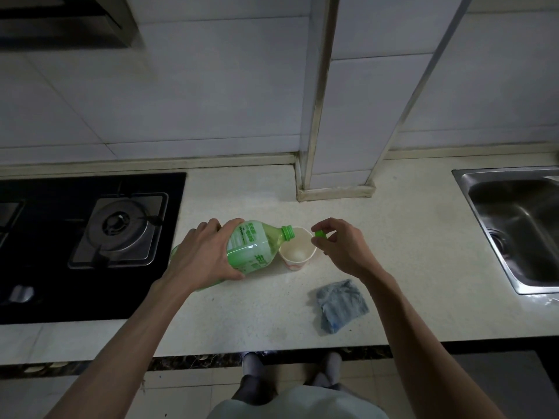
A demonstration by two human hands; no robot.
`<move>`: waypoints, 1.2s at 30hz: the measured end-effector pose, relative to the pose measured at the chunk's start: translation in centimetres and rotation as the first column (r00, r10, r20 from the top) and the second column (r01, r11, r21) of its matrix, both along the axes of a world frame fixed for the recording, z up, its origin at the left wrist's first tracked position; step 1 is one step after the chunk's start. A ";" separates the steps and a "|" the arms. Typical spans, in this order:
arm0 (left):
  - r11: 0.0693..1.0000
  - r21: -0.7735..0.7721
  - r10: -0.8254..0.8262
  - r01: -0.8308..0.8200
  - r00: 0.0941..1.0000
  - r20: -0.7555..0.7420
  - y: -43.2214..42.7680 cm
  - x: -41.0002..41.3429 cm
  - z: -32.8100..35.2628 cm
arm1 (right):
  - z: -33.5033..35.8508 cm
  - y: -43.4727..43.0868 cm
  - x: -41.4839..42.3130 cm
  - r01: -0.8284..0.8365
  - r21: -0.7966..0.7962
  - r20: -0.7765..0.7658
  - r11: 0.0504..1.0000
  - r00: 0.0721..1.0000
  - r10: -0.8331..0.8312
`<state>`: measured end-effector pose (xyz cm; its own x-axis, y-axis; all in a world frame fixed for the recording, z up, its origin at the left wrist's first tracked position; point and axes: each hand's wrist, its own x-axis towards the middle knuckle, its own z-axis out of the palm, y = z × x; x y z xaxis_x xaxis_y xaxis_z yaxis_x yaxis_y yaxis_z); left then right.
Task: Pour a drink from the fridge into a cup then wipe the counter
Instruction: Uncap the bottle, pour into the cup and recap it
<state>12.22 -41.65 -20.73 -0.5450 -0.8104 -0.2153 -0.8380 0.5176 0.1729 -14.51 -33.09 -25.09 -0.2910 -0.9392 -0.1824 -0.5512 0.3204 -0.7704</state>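
Pale speckled counter [393, 237] runs between a black gas hob [90, 237] on the left and a steel sink [514, 225] on the right, with white wall tiles beyond. At its middle a person tips a green plastic bottle [257, 246] toward a paper cup [298, 255], the open neck just over the cup's left rim. The left hand [202, 255] wraps over the bottle's body, fingers clenched around its wide middle. The right hand [341, 246], just right of the cup, pinches the green cap [320, 234] between thumb and fingertips.

The bottle looks large and mostly full of pale liquid, so it likely sits heavy in one hand; its thin wall would probably give under a hard squeeze and surge the flow, which makes the broad midsection the sound place to hold. The cup appears light, thin-walled and easy to tip, with only a small amount in its bottom, if any; nothing braces it. A crumpled blue-grey cloth [341, 305] lies near the front edge, to the right of the cup and apart from it, soft and ready for the wipe. Pouring seems barely begun.
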 end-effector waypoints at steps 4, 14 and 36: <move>1.000 -0.025 -0.013 0.014 0.999 0.029 -0.2 0.0 0.1 | -0.3 -0.1 -0.1 0.001 -0.004 -0.006 1.000 1.000 -0.001; 0.995 -0.080 -0.055 0.060 0.996 0.070 -1.0 0.1 0.3 | -0.9 0.1 -0.3 0.004 0.002 -0.001 1.000 1.000 -0.004; 0.982 -0.132 -0.120 0.137 0.985 0.127 -1.8 -0.2 0.5 | -1.6 0.1 -0.5 0.013 0.008 -0.025 1.000 1.000 -0.013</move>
